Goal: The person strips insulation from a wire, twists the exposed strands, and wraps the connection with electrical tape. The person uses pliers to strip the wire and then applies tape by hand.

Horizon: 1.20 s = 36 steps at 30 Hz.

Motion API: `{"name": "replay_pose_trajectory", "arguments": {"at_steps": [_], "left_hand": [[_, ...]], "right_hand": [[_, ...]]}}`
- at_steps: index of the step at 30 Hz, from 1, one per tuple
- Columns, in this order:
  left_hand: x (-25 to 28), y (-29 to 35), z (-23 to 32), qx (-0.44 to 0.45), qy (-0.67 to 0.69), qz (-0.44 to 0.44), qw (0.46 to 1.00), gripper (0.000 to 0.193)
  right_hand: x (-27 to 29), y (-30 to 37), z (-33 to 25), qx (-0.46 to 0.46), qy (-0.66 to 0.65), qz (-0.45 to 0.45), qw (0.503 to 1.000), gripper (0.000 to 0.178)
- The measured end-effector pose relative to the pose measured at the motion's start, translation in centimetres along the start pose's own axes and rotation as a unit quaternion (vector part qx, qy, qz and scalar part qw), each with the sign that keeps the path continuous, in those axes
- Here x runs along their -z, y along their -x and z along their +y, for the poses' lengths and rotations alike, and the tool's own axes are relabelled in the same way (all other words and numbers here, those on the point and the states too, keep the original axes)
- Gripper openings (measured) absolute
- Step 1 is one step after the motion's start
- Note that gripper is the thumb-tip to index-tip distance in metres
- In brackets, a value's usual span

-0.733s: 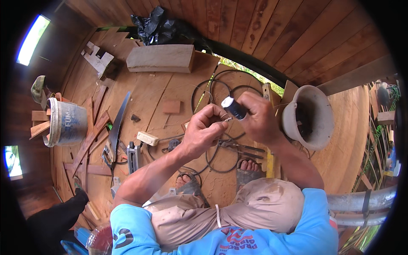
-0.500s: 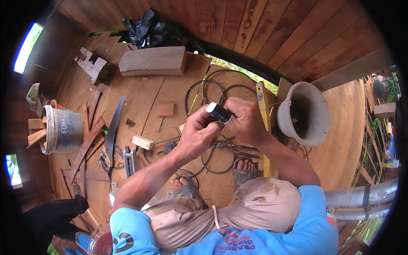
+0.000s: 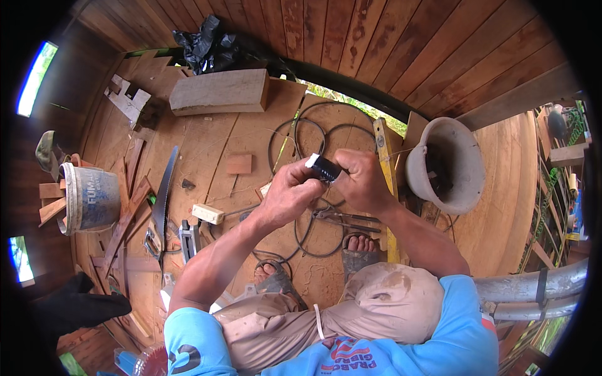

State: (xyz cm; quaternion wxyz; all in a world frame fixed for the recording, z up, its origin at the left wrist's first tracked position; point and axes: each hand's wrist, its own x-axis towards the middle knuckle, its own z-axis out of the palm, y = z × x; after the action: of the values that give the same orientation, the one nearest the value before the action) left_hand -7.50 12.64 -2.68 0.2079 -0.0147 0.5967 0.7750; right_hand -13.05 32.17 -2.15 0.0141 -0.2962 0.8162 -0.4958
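Observation:
Both hands meet in front of me, above the plank floor, on a short black piece with a white end (image 3: 324, 168). Its exact kind I cannot make out. My left hand (image 3: 290, 193) is closed on its near left side, thumb pressed against it. My right hand (image 3: 362, 178) is curled into a fist at its right end. Below the hands, loops of black cable (image 3: 301, 232) lie on the floor between my sandalled feet. Just under my right wrist is a long-handled pliers-like tool (image 3: 345, 217). A yellow spirit level (image 3: 390, 188) passes beneath the right forearm.
A white power strip (image 3: 207, 214) and a handsaw (image 3: 165, 191) lie to the left. Beyond them stands a grey bucket (image 3: 103, 199) with wood offcuts. A tilted pale bucket (image 3: 461, 182) is at right. Farther off are a thick timber block (image 3: 219, 93) and a black plastic bag (image 3: 210, 47).
My hands stay closed around the black piece, which has turned slightly. The whole view has shifted a little. At lower left, a dark shape of unclear kind has changed outline.

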Motion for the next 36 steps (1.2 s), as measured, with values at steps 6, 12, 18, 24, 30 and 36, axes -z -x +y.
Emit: {"name": "replay_pose_trajectory", "arguments": {"at_steps": [6,12,18,24,30,36], "left_hand": [[-1.2,0.2,0.0,-0.058,0.012,0.041,0.997,0.018],[-0.5,-0.2,-0.7,-0.04,-0.083,0.036,0.995,0.023],[-0.4,-0.4,-1.2,-0.078,-0.104,0.042,0.991,0.018],[1.1,-0.6,-2.1,-0.036,-0.114,0.015,0.993,0.017],[4.5,0.4,-0.3,-0.091,-0.358,0.201,0.907,0.026],[1.2,0.0,1.6,-0.278,-0.364,0.119,0.881,0.037]], "right_hand": [[0.3,-0.1,0.5,-0.033,-0.026,0.007,0.999,0.03],[0.5,0.1,0.3,-0.066,-0.082,-0.012,0.994,0.027],[0.3,0.1,0.5,-0.051,-0.048,0.011,0.997,0.025],[0.1,0.5,1.3,-0.086,-0.076,0.042,0.992,0.024],[2.3,0.3,2.2,-0.072,-0.075,0.051,0.993,0.03],[2.2,-0.6,1.5,-0.032,-0.03,0.025,0.999,0.033]]}}
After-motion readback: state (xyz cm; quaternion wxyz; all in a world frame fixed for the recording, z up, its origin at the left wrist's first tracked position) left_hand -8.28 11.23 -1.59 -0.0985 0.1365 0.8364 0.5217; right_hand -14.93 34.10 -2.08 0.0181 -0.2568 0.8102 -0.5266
